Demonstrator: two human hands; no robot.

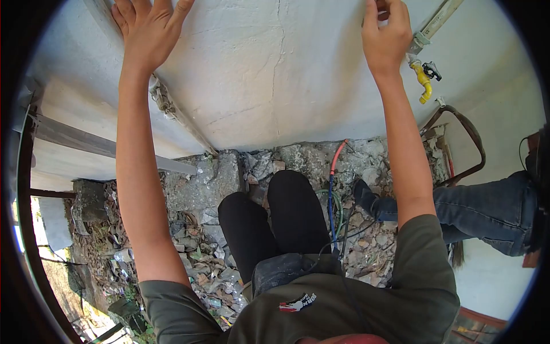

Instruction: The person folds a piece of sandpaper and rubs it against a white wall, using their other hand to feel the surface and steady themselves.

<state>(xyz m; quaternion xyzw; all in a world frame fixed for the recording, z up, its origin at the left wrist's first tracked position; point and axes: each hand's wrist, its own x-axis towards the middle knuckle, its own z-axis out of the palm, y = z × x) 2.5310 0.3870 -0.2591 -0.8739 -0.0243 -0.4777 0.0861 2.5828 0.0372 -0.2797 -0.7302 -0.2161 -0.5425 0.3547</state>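
My left hand is raised at the upper left with its fingers spread, flat against or just over the white wall. A thin pipe runs down the wall below that hand. At the upper right, my right hand is closed, thumb and fingers pinched together near the wall. A small dark bit shows between those fingers, but I cannot make out what it is. The frame's top edge cuts off the fingertips of both hands. Right of my right wrist, a yellow tap with a dark handle juts from a pipe.
Rubble and dry leaves cover the ground. A red and blue hose rises near my knees. Another person's leg in jeans stands at the right, by a bent brown metal frame. A grey bar slants across the left.
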